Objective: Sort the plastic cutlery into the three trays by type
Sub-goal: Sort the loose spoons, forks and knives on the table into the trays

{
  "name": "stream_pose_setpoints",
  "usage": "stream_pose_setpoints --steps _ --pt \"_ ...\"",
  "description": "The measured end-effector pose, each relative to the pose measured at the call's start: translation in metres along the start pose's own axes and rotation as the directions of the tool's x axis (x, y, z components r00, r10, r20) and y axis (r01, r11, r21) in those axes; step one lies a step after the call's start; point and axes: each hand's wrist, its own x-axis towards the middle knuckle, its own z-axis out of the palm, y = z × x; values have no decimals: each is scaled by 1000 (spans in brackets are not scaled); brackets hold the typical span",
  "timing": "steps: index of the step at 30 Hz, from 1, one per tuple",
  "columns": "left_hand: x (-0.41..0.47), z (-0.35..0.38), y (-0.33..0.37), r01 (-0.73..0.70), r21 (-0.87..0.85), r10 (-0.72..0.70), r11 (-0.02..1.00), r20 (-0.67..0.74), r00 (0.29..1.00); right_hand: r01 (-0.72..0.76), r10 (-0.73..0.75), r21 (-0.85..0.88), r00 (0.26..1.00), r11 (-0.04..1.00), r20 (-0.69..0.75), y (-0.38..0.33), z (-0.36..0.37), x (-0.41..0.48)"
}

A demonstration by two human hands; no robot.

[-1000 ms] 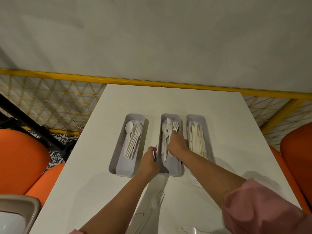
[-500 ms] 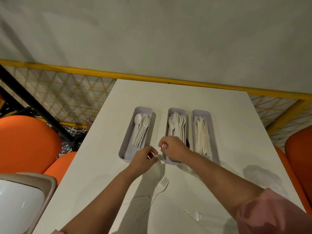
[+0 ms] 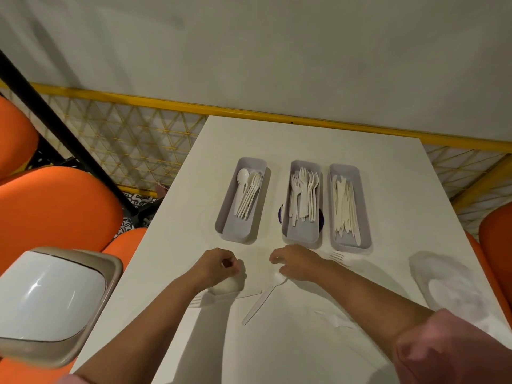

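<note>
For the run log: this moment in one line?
left hand: curled, contents unclear | right hand: touching loose utensil | trays: part-filled | stray fork: unsorted

White table, grey trays w/ white cutlery, orange chairs, yellow lattice fence

the person wore a pink top. the right sleeve was bunched in soft folds, darker in the creases. just a pink sliver of the left sleeve showed. the left hand and right hand were bare, forearms too.
</note>
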Motion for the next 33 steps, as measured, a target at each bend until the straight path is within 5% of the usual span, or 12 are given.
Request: stream_pose_setpoints --steps 18,26,33 --pt "-30 -8 -56 29 450 -75 892 86 993 32 -79 -192 967 981 -241 13 31 -17" --pt "-30 -15 -30 -7 -79 2 997 -62 998 86 -136 -170 940 982 -311 1 7 -39" --pt "-34 -20 8 -123 -551 85 825 -95 992 178 -153 103 964 979 -220 -21 -18 -56"
